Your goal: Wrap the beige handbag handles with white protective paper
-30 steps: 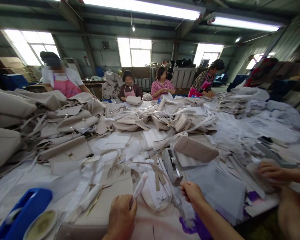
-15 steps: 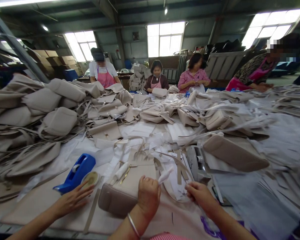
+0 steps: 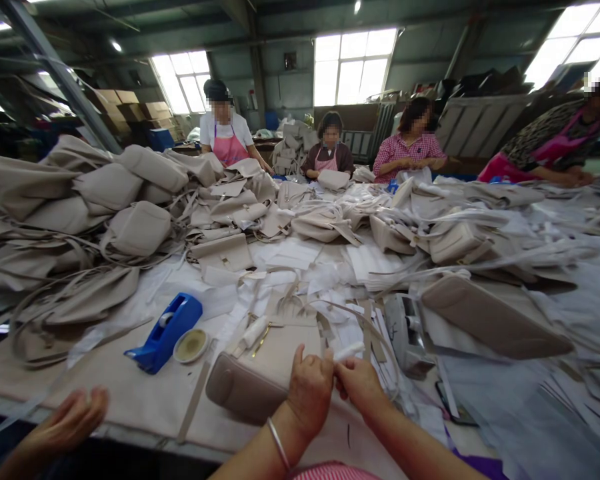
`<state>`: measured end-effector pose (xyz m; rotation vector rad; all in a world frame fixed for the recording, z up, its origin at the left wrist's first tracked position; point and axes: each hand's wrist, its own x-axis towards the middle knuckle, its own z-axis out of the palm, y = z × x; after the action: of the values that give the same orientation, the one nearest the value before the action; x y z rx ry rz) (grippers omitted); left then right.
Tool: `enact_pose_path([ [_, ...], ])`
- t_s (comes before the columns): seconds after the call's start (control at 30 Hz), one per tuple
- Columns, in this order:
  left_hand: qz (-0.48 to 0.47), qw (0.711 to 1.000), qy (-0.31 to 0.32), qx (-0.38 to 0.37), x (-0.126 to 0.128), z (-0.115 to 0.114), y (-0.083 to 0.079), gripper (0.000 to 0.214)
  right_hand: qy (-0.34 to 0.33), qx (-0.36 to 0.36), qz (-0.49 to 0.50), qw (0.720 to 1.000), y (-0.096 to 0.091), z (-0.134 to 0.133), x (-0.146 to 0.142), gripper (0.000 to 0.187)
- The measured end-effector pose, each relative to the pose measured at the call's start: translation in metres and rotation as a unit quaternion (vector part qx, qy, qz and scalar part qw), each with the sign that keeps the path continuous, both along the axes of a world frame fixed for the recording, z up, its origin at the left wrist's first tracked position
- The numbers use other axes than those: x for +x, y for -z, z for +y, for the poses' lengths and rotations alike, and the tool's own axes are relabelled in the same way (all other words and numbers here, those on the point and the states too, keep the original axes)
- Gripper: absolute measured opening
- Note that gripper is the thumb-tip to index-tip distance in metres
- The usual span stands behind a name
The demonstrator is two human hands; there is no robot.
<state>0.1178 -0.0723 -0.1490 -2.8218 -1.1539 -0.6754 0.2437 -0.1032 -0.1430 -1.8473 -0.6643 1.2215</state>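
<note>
A beige handbag [image 3: 275, 350] with a gold zipper lies on its side on the table in front of me. My left hand [image 3: 310, 387], with a bangle at the wrist, is closed over its right side, at a white-wrapped strap part [image 3: 349, 351]. Against its fingertips, my right hand [image 3: 359, 385] is pinched; what lies between those fingers is too small to make out. A white wrapped piece [image 3: 253, 333] also covers part of the bag near the zipper.
At left are a blue tape dispenser [image 3: 167, 332], a round tape roll [image 3: 191, 345] and a co-worker's hand [image 3: 80, 417]. A grey dispenser [image 3: 407, 330] stands at right. Beige bags [image 3: 137, 230] are heaped beyond; several people work across the table.
My right hand has moved left from near the grey dispenser to meet my left hand. The co-worker's hand has drawn back from the tape roll toward the table edge. The view has shifted slightly.
</note>
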Motion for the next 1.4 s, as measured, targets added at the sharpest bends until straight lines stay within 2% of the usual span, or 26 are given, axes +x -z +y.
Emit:
enact_pose_path([
  [0.1,0.015,1.0,0.01,-0.001,0.0,0.001,-0.001,0.036,-0.008,0.009,0.001,1.0,0.0,-0.003,0.002,0.032],
  [0.27,0.005,1.0,-0.011,-0.015,0.002,0.003,-0.002,0.026,-0.006,0.008,0.037,0.999,0.002,-0.011,0.003,0.028],
  [0.43,0.013,1.0,-0.008,-0.006,0.002,0.003,-0.001,0.025,0.035,-0.04,0.141,0.989,-0.012,-0.013,0.001,0.024],
  [0.6,0.02,1.0,-0.01,-0.02,0.002,0.005,-0.002,0.029,0.055,-0.053,0.219,0.973,-0.022,-0.014,-0.001,0.022],
  [0.9,0.032,0.996,-0.019,-0.08,0.002,0.007,-0.006,0.021,0.071,-0.04,0.213,0.974,-0.025,-0.018,-0.005,0.016],
  [1.07,0.03,0.984,-0.024,-0.176,0.004,0.007,-0.014,0.024,0.051,-0.021,0.196,0.979,-0.025,-0.017,-0.005,0.015],
  [1.2,0.001,0.96,-0.014,-0.28,0.004,0.016,-0.025,0.023,0.02,0.03,0.171,0.985,-0.013,-0.015,-0.004,0.017],
  [1.3,-0.046,0.916,0.034,-0.397,0.002,0.029,-0.034,0.024,-0.002,0.071,0.101,0.992,-0.003,-0.013,-0.002,0.025],
  [1.4,-0.086,0.862,0.07,-0.494,-0.002,0.041,-0.042,0.025,-0.018,0.114,0.016,0.993,0.002,-0.011,-0.002,0.022],
])
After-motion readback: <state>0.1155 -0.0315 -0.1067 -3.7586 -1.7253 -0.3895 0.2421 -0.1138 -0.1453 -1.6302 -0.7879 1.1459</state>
